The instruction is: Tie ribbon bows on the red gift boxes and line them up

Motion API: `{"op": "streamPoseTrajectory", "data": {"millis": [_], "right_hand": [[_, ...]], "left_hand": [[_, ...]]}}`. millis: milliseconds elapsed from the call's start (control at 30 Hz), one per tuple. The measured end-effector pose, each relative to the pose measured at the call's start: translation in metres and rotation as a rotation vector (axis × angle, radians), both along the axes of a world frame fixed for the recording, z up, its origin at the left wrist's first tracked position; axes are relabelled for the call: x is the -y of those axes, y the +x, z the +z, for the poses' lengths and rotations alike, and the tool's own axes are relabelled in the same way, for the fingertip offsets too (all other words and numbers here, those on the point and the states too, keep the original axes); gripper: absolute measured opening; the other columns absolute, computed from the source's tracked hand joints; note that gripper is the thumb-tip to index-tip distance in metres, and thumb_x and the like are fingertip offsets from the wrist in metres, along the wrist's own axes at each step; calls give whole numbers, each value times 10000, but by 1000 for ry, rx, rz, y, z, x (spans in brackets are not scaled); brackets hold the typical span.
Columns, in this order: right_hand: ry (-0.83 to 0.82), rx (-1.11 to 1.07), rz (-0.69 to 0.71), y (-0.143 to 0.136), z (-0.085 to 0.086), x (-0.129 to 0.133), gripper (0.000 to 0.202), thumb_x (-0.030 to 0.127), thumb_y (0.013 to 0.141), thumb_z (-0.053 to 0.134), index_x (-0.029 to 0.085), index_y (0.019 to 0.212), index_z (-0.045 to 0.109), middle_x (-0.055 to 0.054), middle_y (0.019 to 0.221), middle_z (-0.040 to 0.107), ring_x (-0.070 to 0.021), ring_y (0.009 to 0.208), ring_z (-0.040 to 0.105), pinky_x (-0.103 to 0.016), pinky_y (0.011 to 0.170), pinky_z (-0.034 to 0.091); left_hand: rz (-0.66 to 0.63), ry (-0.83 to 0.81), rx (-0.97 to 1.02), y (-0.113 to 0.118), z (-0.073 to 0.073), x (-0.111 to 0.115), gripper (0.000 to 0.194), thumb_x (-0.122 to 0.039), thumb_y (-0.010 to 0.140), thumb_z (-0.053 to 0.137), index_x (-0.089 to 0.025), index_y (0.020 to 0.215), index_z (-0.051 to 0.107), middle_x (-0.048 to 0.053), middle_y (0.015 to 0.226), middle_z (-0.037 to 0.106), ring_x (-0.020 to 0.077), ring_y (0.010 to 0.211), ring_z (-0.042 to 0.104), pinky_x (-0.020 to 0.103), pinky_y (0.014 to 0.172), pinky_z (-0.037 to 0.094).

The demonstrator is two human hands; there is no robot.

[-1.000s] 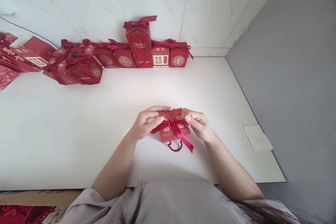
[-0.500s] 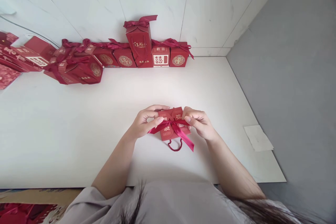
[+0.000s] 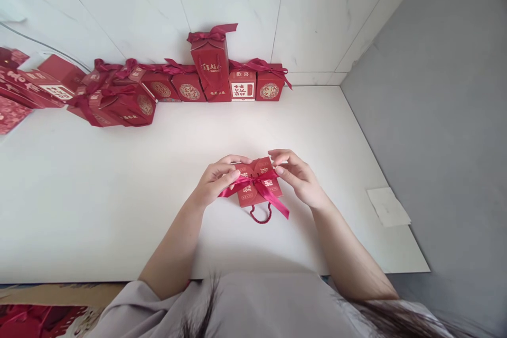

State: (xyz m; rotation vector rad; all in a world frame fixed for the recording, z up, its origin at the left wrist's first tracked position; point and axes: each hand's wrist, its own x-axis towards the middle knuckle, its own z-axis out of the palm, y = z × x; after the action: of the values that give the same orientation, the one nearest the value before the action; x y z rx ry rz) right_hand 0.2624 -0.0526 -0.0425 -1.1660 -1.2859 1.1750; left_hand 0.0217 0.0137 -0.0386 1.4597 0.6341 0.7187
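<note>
A white bench (image 3: 130,195) runs beneath a pale, grey-veined tiled wall (image 3: 325,16), with a plain grey panel (image 3: 443,95) along its right side. Nearest, below the bench's front edge at lower left, a brown carton edge (image 3: 71,293) shows beside glossy red material (image 3: 27,319). A little farther in, a red box (image 3: 247,195) sits between the two hands, right of the bench's middle, its cord handle (image 3: 261,221) looping toward the person. The left hand (image 3: 214,184) curves round the box's left end, pinching the red ribbon (image 3: 273,199) under the thumb. The right hand (image 3: 301,179) has its fingers parted at the far right corner; its thumb meets the ribbon, though I cannot tell whether it grips. Right of it lies white paper (image 3: 388,207). Farthest, bow-topped red boxes (image 3: 192,90) line the wall, one taller (image 3: 209,58).
</note>
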Motion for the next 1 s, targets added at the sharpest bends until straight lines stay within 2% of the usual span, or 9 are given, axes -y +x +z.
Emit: {"op": "streamPoseTrajectory", "data": {"millis": [33, 100, 167, 200, 267, 367, 500, 667, 1000], "right_hand": [[-1, 19, -40, 3, 2, 1, 193, 441, 921, 610, 249, 935, 613, -50, 1198, 604, -194, 1061, 598, -337, 897, 476], [-51, 99, -64, 13, 9, 6, 275, 483, 929, 578, 223, 844, 602, -28, 886, 653, -157, 795, 611, -298, 750, 482], [-175, 205, 39, 23, 16, 12, 429, 547, 942, 512, 199, 709, 602, -5, 618, 588, -138, 592, 552, -284, 623, 452], [-247, 253, 133, 27, 20, 15, 484, 573, 944, 484, 190, 682, 620, -9, 573, 584, -138, 551, 543, -285, 592, 441], [-350, 357, 328, 31, 27, 21, 528, 601, 930, 483, 175, 681, 670, -30, 589, 629, -144, 542, 557, -287, 573, 428], [-391, 461, 520, 27, 32, 24, 473, 588, 882, 577, 170, 699, 700, -24, 638, 656, -135, 560, 542, -273, 556, 383], [-346, 338, 669, 21, 31, 21, 385, 516, 904, 584, 174, 793, 721, -8, 703, 659, -126, 624, 540, -260, 596, 381], [-253, 244, 704, 27, 30, 15, 368, 455, 936, 561, 159, 731, 639, -8, 730, 594, -117, 654, 520, -256, 626, 391], [-282, 228, 725, 36, 29, 12, 337, 402, 954, 530, 176, 704, 538, -3, 768, 514, -119, 678, 482, -276, 645, 382]], "left_hand": [[7, -3, -4, 0, 1, 0, 365, -348, 928, 580, -138, 639, 655, 130, 1253, 600, 283, 1145, 593, 373, 919, 515], [14, -14, -10, -1, 2, 1, 354, -340, 923, 589, -141, 633, 632, 127, 1254, 595, 286, 1176, 574, 365, 910, 514], [12, -22, -9, -1, 2, 1, 353, -334, 921, 592, -142, 626, 611, 124, 1251, 592, 279, 1159, 580, 361, 893, 515], [11, -24, -7, 0, 2, 1, 355, -334, 920, 592, -143, 622, 602, 123, 1245, 592, 273, 1138, 588, 361, 885, 516], [20, -20, 2, 1, 0, 2, 354, -336, 913, 601, -144, 616, 589, 118, 1224, 592, 261, 1112, 593, 357, 878, 516], [85, -17, 16, 6, -3, 4, 334, -337, 891, 632, -149, 622, 573, 104, 1199, 579, 247, 1096, 586, 342, 863, 512], [159, -60, 27, 11, -7, 5, 359, -346, 882, 644, -148, 603, 536, 91, 1140, 580, 209, 991, 598, 318, 810, 499], [178, -117, 60, 13, -9, 3, 393, -336, 875, 651, -144, 569, 495, 85, 1103, 589, 193, 957, 583, 315, 823, 479], [98, -190, 134, 10, -16, -3, 416, -326, 852, 667, -129, 543, 471, 84, 1139, 543, 186, 899, 575, 326, 758, 494]]}}
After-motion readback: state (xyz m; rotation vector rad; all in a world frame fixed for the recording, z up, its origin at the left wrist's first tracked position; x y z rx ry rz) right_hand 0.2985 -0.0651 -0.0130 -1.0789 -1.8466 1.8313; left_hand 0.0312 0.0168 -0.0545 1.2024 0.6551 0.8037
